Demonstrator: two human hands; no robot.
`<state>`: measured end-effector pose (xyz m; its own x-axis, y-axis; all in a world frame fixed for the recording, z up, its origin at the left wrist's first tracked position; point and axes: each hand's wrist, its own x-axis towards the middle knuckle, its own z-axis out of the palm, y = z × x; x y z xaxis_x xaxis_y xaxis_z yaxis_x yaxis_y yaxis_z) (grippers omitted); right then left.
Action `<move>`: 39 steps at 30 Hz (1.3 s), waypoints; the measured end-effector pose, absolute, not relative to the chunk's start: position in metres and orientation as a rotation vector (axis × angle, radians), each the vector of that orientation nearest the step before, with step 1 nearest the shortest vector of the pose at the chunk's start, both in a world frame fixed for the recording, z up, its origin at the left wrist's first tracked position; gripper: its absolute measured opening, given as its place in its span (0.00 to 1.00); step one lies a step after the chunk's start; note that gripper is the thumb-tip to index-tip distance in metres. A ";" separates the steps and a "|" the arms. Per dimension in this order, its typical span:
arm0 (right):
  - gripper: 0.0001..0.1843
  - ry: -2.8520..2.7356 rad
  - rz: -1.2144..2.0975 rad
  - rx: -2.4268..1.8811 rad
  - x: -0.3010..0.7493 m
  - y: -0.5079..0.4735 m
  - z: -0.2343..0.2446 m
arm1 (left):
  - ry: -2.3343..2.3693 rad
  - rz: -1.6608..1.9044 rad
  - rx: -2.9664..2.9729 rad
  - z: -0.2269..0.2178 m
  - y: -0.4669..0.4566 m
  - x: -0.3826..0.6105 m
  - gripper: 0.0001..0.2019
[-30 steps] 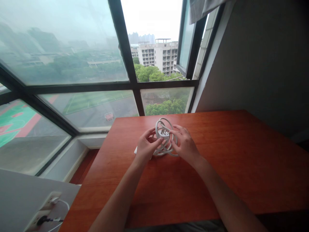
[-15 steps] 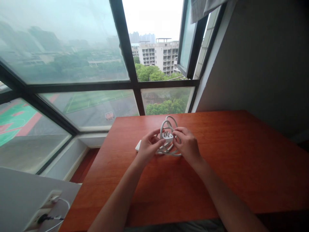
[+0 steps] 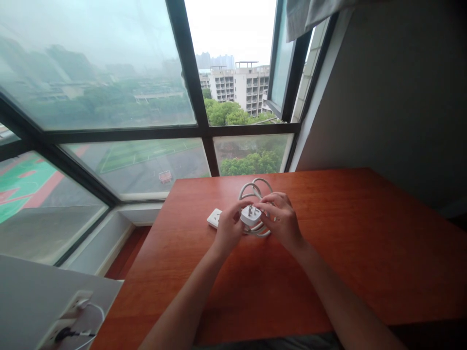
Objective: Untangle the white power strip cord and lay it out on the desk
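A white plug with metal prongs pointing up is pinched between my two hands over the red-brown table. My left hand grips its left side with thumb and fingers closed. My right hand holds its right side, fingers curled. Loops of white coiled cable rise behind the plug and trail under my hands. A white power strip end lies flat on the table just left of my left hand.
Large windows with dark frames stand behind the table's far edge. A grey wall rises on the right. At the lower left a wall socket has a plug and thin white wire in it.
Both hands drew the plug slightly nearer and lower. The cable loops now stand behind the plug, and more of the power strip shows at the left.
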<state>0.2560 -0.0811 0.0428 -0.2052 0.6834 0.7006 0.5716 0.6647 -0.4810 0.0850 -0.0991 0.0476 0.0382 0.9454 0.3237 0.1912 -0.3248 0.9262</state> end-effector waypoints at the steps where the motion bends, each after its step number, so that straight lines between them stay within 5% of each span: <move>1: 0.10 -1.893 0.154 -0.966 0.256 -0.082 0.043 | 1.171 1.335 1.667 0.049 -0.100 0.086 0.15; 19: 0.10 -1.933 0.247 -0.844 0.249 -0.093 0.052 | 1.140 1.312 1.795 0.050 -0.100 0.096 0.11; 33: 0.37 -1.874 0.397 -1.429 0.242 -0.090 0.031 | 1.340 1.500 1.451 0.042 -0.095 0.094 0.13; 39: 0.35 -1.767 0.454 -1.433 0.237 -0.089 0.027 | 1.340 1.521 1.506 0.039 -0.094 0.093 0.16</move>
